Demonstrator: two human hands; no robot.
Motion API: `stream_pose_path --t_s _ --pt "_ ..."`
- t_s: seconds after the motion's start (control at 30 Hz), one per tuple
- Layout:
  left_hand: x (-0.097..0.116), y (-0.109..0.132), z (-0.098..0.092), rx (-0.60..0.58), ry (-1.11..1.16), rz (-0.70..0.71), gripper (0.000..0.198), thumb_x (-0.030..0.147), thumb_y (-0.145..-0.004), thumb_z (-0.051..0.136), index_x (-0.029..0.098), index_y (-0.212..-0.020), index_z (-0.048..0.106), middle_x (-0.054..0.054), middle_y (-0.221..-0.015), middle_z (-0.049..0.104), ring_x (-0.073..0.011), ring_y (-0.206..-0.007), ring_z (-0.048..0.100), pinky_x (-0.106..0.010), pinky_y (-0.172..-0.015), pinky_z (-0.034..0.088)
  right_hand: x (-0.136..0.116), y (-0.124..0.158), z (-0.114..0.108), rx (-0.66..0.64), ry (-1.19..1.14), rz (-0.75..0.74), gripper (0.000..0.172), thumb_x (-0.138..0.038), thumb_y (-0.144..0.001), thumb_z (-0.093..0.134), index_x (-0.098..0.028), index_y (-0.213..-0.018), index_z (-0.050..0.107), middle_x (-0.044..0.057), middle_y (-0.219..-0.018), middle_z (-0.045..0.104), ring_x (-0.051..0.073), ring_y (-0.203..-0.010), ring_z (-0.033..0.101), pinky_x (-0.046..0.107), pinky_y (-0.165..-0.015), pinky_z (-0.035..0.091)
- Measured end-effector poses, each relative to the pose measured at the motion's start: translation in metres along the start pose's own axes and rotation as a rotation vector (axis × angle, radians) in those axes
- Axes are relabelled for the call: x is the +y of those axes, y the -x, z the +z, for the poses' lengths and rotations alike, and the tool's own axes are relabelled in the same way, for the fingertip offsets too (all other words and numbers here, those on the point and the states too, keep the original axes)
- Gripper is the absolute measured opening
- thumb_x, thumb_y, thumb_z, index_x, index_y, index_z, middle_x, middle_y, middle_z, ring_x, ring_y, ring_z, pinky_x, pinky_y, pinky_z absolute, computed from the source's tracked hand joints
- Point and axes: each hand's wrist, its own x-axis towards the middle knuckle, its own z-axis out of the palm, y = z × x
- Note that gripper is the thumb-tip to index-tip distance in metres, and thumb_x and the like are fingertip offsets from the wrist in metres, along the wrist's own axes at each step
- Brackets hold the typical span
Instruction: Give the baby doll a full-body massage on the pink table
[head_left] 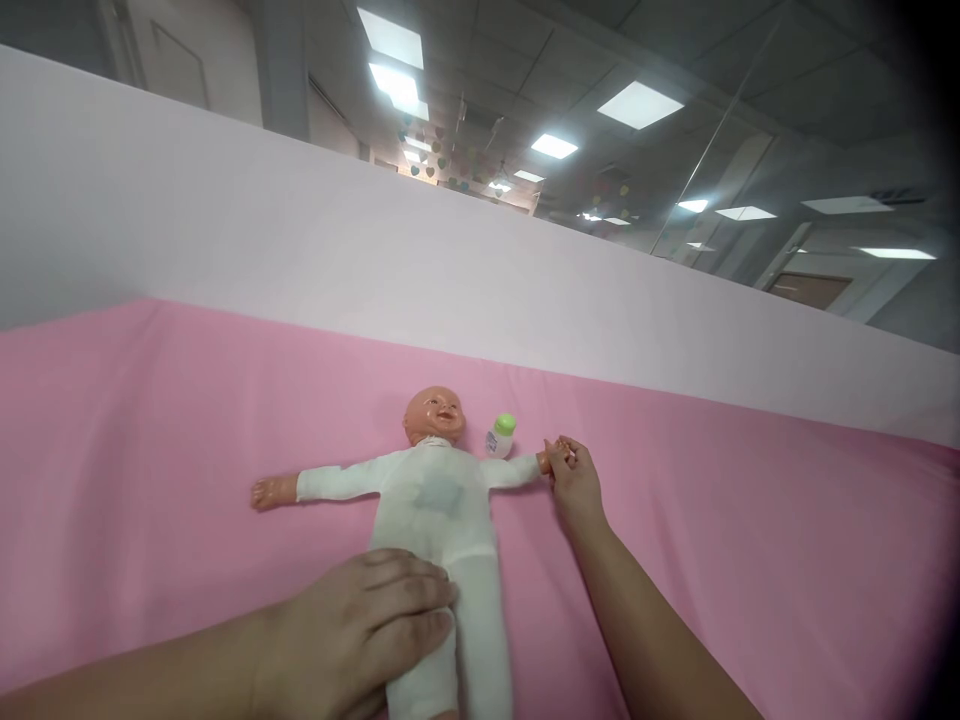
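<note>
A baby doll [433, 505] with a white cloth body lies face up on a pink sheet [195, 420], its arms spread to both sides. My left hand [367, 625] rests across the doll's hip and upper leg, fingers laid together over the cloth. At the doll's arm on the right, my right hand [576, 485] pinches its small plastic hand between thumb and fingers. A small white bottle [500, 437] with a green cap is beside the doll's head, just above that arm.
Behind the sheet runs a long white panel [315, 250] that slopes down to the right. Beyond it show glass, doors, hanging decorations and lit ceiling panels [640, 104].
</note>
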Motion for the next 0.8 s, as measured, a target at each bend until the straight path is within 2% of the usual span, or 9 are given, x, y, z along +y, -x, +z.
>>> stream_pose_path --t_s 0.1,0.2,0.27,0.37,0.43,0.5,0.63,0.7,0.8 --pt "-0.005 0.004 0.004 0.087 -0.020 -0.029 0.064 0.018 -0.090 0.059 0.019 -0.151 0.041 -0.018 -0.131 0.070 -0.0296 -0.123 0.066 -0.044 -0.106 0.055 0.010 -0.005 -0.003 -0.098 0.122 0.152 0.055 -0.058 -0.079 0.073 -0.018 -0.116 0.064 0.003 -0.078 0.072 0.019 -0.059 0.064 0.029 -0.053 0.049" --pt "-0.017 0.017 0.012 0.215 -0.048 -0.124 0.063 0.020 -0.094 0.057 0.023 -0.154 0.039 -0.014 -0.135 0.068 -0.0288 -0.125 0.064 -0.045 -0.105 0.056 0.008 -0.001 0.002 -0.178 0.051 0.200 0.051 -0.060 -0.083 0.070 -0.017 -0.109 0.064 0.000 -0.065 0.066 0.017 -0.049 0.056 0.027 -0.044 0.042" --pt "-0.027 0.024 0.015 0.305 -0.068 -0.260 0.058 0.023 -0.097 0.056 0.028 -0.152 0.041 -0.010 -0.137 0.067 -0.0288 -0.126 0.062 -0.047 -0.106 0.054 0.000 0.006 0.006 -0.182 -0.088 0.182 0.053 -0.058 -0.084 0.070 -0.016 -0.115 0.062 0.003 -0.075 0.071 0.016 -0.054 0.059 0.026 -0.047 0.044" --pt "-0.044 0.024 0.012 0.356 -0.030 -0.537 0.042 0.033 -0.099 0.056 0.028 -0.141 0.053 -0.009 -0.134 0.067 -0.0299 -0.125 0.063 -0.048 -0.105 0.053 -0.020 0.020 0.014 -0.180 -0.212 0.001 0.058 -0.048 -0.085 0.074 -0.019 -0.132 0.055 0.012 -0.119 0.073 0.017 -0.072 0.066 0.030 -0.062 0.056" --pt "-0.053 0.019 0.005 0.334 0.047 -0.721 0.037 0.039 -0.100 0.054 0.024 -0.134 0.058 -0.010 -0.130 0.070 -0.0297 -0.119 0.066 -0.045 -0.098 0.058 -0.035 0.034 0.022 -0.245 -0.150 -0.167 0.057 -0.041 -0.091 0.069 -0.026 -0.143 0.052 0.011 -0.141 0.063 0.016 -0.079 0.067 0.035 -0.074 0.060" --pt "-0.058 0.012 -0.002 0.304 0.122 -0.851 0.038 0.043 -0.101 0.053 0.022 -0.132 0.060 -0.009 -0.126 0.072 -0.0292 -0.113 0.070 -0.040 -0.090 0.061 -0.048 0.048 0.032 -0.342 -0.011 -0.272 0.050 -0.035 -0.097 0.059 -0.030 -0.146 0.054 0.007 -0.138 0.066 0.018 -0.086 0.070 0.039 -0.084 0.061" --pt "-0.059 0.004 -0.010 0.259 0.180 -0.872 0.036 0.043 -0.100 0.054 0.022 -0.127 0.065 -0.007 -0.122 0.074 -0.0284 -0.112 0.070 -0.038 -0.091 0.061 -0.062 0.068 0.047 -0.569 0.238 -0.521 0.046 -0.025 -0.099 0.054 -0.040 -0.142 0.060 -0.002 -0.140 0.065 0.022 -0.125 0.063 0.044 -0.111 0.051" --pt "-0.058 0.004 -0.012 0.256 0.159 -0.856 0.034 0.043 -0.099 0.055 0.022 -0.124 0.067 -0.008 -0.123 0.073 -0.0287 -0.113 0.069 -0.040 -0.094 0.059 -0.062 0.070 0.049 -0.591 0.296 -0.552 0.048 -0.024 -0.100 0.052 -0.043 -0.144 0.057 -0.003 -0.142 0.063 0.021 -0.128 0.061 0.042 -0.112 0.050" --pt "-0.058 0.010 -0.011 0.250 0.105 -0.811 0.030 0.039 -0.099 0.057 0.023 -0.123 0.066 -0.007 -0.121 0.073 -0.0276 -0.112 0.068 -0.040 -0.096 0.058 -0.058 0.066 0.045 -0.527 0.255 -0.500 0.050 -0.026 -0.099 0.054 -0.038 -0.148 0.054 0.000 -0.140 0.064 0.022 -0.123 0.063 0.042 -0.108 0.052"
